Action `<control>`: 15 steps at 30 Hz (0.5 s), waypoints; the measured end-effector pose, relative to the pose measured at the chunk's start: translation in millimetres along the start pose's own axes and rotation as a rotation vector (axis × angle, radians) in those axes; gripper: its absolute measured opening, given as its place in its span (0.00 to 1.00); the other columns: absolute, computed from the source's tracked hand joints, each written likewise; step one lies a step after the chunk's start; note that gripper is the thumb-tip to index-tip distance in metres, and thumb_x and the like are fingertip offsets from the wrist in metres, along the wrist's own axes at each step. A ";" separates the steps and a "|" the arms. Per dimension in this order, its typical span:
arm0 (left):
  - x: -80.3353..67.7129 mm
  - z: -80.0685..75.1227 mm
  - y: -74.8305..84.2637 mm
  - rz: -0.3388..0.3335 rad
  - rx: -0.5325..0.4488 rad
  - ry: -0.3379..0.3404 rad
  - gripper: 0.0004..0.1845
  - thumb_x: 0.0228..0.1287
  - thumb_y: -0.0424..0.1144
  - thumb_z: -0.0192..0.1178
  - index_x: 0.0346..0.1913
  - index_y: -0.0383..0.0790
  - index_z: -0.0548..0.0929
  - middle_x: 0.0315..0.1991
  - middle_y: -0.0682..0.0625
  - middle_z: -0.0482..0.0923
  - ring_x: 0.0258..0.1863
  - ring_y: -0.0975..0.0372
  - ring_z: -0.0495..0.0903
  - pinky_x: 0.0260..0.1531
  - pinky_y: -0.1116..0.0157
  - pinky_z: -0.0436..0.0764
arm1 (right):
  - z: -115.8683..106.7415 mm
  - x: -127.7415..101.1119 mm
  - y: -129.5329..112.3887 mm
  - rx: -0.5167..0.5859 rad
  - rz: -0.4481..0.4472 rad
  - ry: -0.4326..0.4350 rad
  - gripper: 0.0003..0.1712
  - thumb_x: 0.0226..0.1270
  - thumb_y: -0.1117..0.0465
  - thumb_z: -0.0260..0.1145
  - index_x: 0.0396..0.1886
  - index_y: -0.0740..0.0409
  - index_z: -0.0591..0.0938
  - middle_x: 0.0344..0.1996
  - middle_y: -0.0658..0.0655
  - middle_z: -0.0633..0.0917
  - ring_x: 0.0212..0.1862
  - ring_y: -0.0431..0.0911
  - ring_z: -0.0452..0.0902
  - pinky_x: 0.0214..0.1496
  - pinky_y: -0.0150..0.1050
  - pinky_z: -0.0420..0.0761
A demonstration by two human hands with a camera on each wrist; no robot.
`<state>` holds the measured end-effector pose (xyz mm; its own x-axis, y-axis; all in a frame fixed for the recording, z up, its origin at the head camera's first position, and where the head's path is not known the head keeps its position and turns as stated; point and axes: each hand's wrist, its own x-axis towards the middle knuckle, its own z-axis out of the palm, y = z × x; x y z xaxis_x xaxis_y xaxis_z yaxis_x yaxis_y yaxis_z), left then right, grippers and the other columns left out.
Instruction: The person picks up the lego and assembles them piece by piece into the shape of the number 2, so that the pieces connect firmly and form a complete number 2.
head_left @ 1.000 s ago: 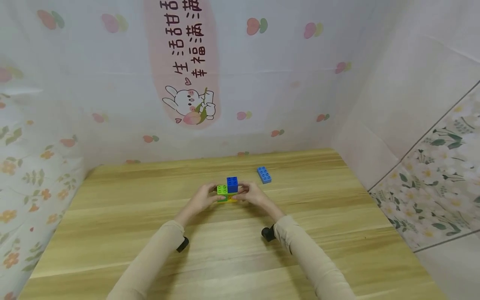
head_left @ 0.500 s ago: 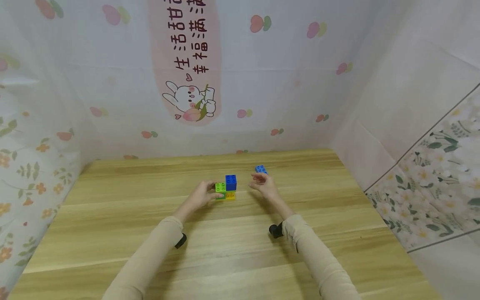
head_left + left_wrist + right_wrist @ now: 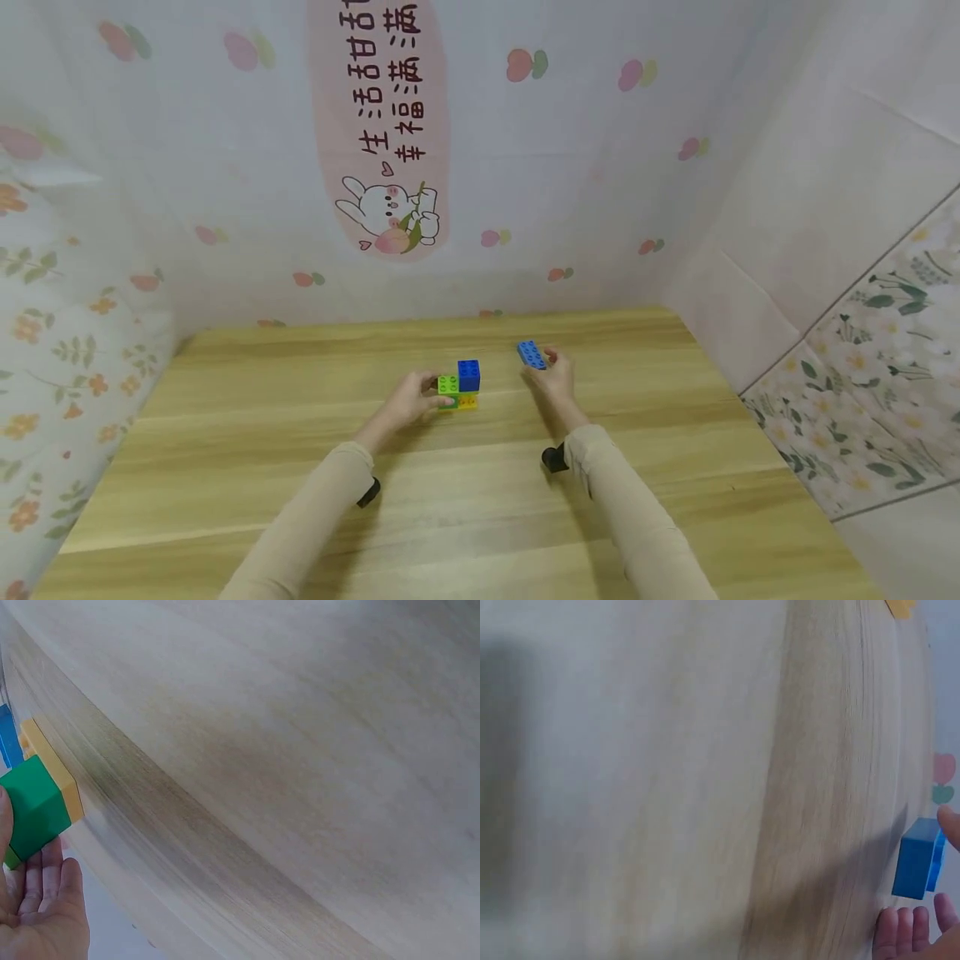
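Note:
My left hand (image 3: 407, 400) holds a small stack of toy building bricks from its left side, thumb in front and fingers behind. A lime brick (image 3: 447, 382) and a taller dark blue brick (image 3: 468, 377) top the stack. Below them are a green brick (image 3: 36, 806) and a flat yellow brick (image 3: 468, 402). To the right, my right hand (image 3: 557, 383) surrounds a lighter blue eight-stud brick (image 3: 531, 356) lying on the table. In the right wrist view, the thumb overlaps this blue brick (image 3: 915, 862), and the other fingers lie just beyond its lower side, slightly apart.
Everything rests on a wood-grain table (image 3: 450, 517). A patterned curtain (image 3: 577, 167) rises behind its back edge, and more floral sheeting (image 3: 885, 375) hangs at the right. A black wrist camera (image 3: 555, 458) sits by the right sleeve.
My right hand has left the brick stack and moved right to the light blue brick, first passing over its near end. My left hand stays at the stack.

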<state>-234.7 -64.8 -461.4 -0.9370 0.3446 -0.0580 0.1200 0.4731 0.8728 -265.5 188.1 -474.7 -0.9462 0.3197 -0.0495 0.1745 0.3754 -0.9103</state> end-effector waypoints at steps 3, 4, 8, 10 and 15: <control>-0.2 0.8 0.0 -0.009 -0.013 0.003 0.27 0.53 0.33 0.64 0.57 0.32 0.72 0.48 0.43 0.79 0.51 0.53 0.77 0.55 0.60 0.75 | 3.9 2.9 0.7 -0.015 0.030 0.000 0.37 0.49 0.66 0.70 0.59 0.69 0.67 0.56 0.70 0.69 0.56 0.60 0.68 0.59 0.49 0.72; -0.2 0.9 -0.2 -0.010 -0.011 0.005 0.26 0.53 0.33 0.65 0.57 0.32 0.72 0.48 0.43 0.80 0.51 0.53 0.77 0.54 0.60 0.76 | 5.1 3.3 0.6 -0.012 0.036 0.004 0.36 0.49 0.66 0.70 0.59 0.69 0.67 0.55 0.70 0.69 0.56 0.59 0.68 0.59 0.49 0.72; -0.1 0.9 0.7 -0.005 -0.019 0.012 0.26 0.53 0.32 0.64 0.56 0.31 0.73 0.47 0.42 0.80 0.50 0.53 0.78 0.53 0.60 0.77 | 8.7 4.2 0.2 0.024 0.074 0.018 0.35 0.49 0.67 0.70 0.58 0.67 0.67 0.56 0.68 0.68 0.55 0.58 0.69 0.59 0.48 0.72; 0.2 1.0 0.7 0.000 -0.017 0.015 0.25 0.53 0.32 0.64 0.56 0.31 0.73 0.46 0.42 0.80 0.49 0.54 0.79 0.53 0.61 0.77 | 9.6 4.3 0.0 0.019 0.075 0.023 0.35 0.49 0.67 0.69 0.58 0.67 0.66 0.56 0.68 0.67 0.55 0.59 0.68 0.59 0.48 0.72; 0.1 1.5 -0.3 0.003 -0.016 0.002 0.26 0.54 0.32 0.63 0.57 0.31 0.72 0.47 0.42 0.79 0.48 0.54 0.79 0.52 0.61 0.77 | 11.3 5.9 2.1 -0.070 0.055 0.038 0.31 0.50 0.68 0.69 0.54 0.71 0.69 0.52 0.70 0.70 0.54 0.60 0.68 0.58 0.50 0.72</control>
<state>-234.3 -63.7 -462.4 -0.9373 0.3443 -0.0545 0.1175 0.4592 0.8805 -273.9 180.9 -481.6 -0.9239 0.3738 -0.0816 0.2455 0.4158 -0.8757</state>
